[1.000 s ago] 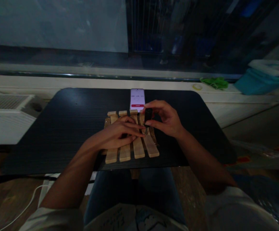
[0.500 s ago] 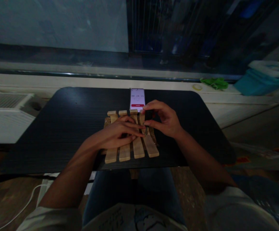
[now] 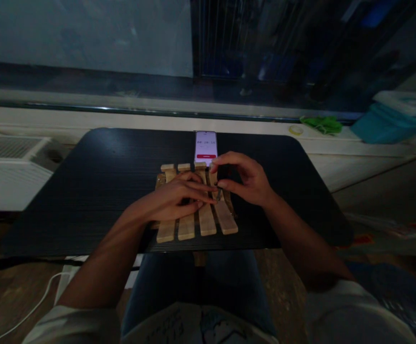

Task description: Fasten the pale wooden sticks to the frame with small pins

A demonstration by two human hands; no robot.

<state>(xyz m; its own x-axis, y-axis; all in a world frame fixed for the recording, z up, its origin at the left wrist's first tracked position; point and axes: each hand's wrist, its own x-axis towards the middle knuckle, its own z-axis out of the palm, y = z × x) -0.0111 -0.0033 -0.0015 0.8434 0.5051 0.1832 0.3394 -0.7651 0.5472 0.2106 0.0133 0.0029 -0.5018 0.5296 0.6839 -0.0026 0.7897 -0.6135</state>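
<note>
A small rack of pale wooden slats point(image 3: 208, 222) lies on the dark table, with darker crosspieces under it. My left hand point(image 3: 174, 198) rests flat across the slats, fingers stretched to the right. Its fingertips are by a small dark metal piece point(image 3: 219, 193) on the rightmost slat; its exact kind is too small to make out. Above the same slat is my right hand point(image 3: 245, 177), thumb and index finger apart, the thumb tip close to the metal piece. No object shows clearly between the right fingers.
A phone point(image 3: 206, 143) with a lit timer screen lies just behind the slats on the black table point(image 3: 122, 153). On the sill are a roll of tape point(image 3: 295, 130), a green cloth point(image 3: 324, 125) and a teal bin point(image 3: 390, 119). A white radiator point(image 3: 14, 167) stands left.
My right thumb has shifted slightly right, and the fingers remain apart. My left hand and the slats stay in place. The view has shifted a little.
</note>
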